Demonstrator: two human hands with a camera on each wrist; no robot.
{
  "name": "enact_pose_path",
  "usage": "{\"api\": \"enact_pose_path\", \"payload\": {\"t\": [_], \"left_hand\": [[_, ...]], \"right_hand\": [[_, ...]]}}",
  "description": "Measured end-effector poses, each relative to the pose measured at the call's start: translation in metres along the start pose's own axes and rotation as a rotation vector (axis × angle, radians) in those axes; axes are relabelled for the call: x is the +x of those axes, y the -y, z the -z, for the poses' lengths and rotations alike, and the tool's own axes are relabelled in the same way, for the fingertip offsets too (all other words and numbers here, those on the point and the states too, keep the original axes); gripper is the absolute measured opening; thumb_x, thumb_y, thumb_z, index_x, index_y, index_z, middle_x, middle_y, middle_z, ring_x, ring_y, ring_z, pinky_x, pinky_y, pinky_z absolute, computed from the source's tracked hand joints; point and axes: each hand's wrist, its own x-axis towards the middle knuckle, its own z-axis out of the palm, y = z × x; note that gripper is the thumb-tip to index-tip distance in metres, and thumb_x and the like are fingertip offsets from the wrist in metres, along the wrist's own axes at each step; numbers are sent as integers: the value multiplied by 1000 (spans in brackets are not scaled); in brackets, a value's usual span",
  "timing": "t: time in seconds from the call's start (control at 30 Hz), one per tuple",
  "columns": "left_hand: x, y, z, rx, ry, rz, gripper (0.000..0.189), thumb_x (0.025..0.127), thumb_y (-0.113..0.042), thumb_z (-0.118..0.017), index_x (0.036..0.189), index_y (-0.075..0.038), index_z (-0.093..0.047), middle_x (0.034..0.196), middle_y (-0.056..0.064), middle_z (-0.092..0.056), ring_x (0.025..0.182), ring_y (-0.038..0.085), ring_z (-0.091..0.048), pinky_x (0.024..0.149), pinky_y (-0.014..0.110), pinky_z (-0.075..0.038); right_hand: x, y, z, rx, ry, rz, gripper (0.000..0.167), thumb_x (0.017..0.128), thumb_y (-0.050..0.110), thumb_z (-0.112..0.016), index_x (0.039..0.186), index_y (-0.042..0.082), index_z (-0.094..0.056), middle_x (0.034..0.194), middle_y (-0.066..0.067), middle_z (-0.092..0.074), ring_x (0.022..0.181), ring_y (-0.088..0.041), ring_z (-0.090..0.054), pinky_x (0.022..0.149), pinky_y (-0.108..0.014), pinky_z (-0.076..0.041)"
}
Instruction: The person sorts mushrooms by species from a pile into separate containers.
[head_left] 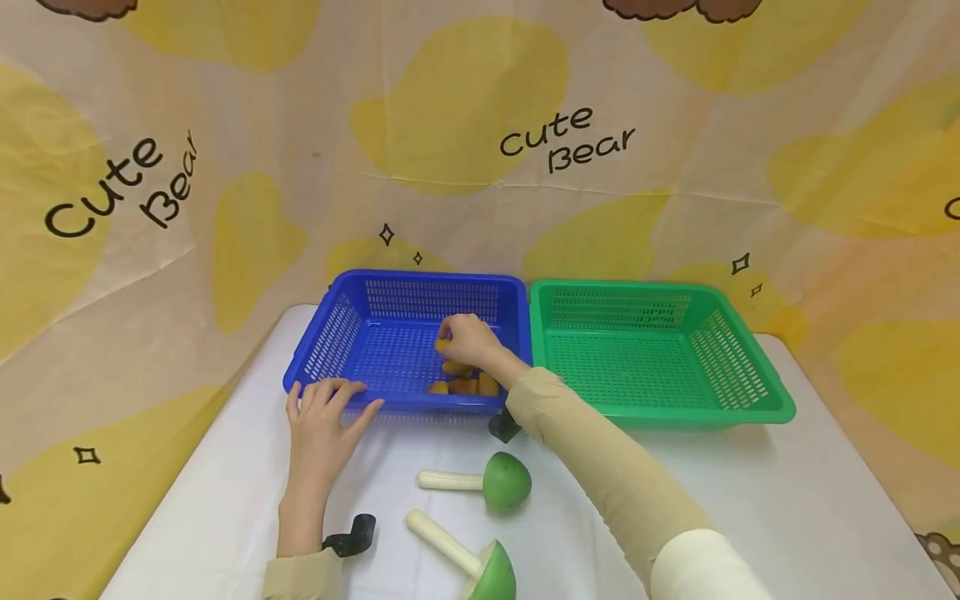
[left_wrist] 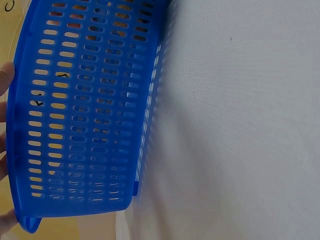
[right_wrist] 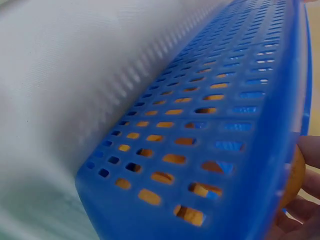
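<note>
My right hand is inside the right half of the blue basket, pinching an orange-brown rounded piece between thumb and fingers. In the right wrist view that piece shows just past the basket rim, with fingertips on it. Below the hand, several similar brown pieces lie against the near wall, partly covered by the hand. At the basket's near left corner my left hand rests its spread fingers on the rim. The left wrist view shows its fingertips along that rim.
A green basket stands right beside the blue one. Two green-capped toys with pale stems, one whole-looking and one with a cut-looking cap, lie on the white table in front. A printed cloth hangs behind.
</note>
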Motion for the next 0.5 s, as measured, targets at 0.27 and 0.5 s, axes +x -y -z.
{"api": "enact_pose_path", "payload": {"t": [0.27,0.5], "left_hand": [[0,-1,0,-2,6,8,31,73,-27,-82,95,-8,-70,97,11,-63,100,35,-52,110,67,-19],[0,-1,1,-1,3,5,31,73,-26,-82,95,-8,-69,96,12,-63,100,35,-53,109,67,-20]], "right_hand": [[3,4,-9,13,-1,5,30,90,15,-63,118,5,-63,122,-11,-65,92,-22,-63,85,-34,-55],[2,5,-10,29,-19,33,31,91,16,-63,120,4,-63,125,-11,-63,102,-24,-63,89,-36,-55]]}}
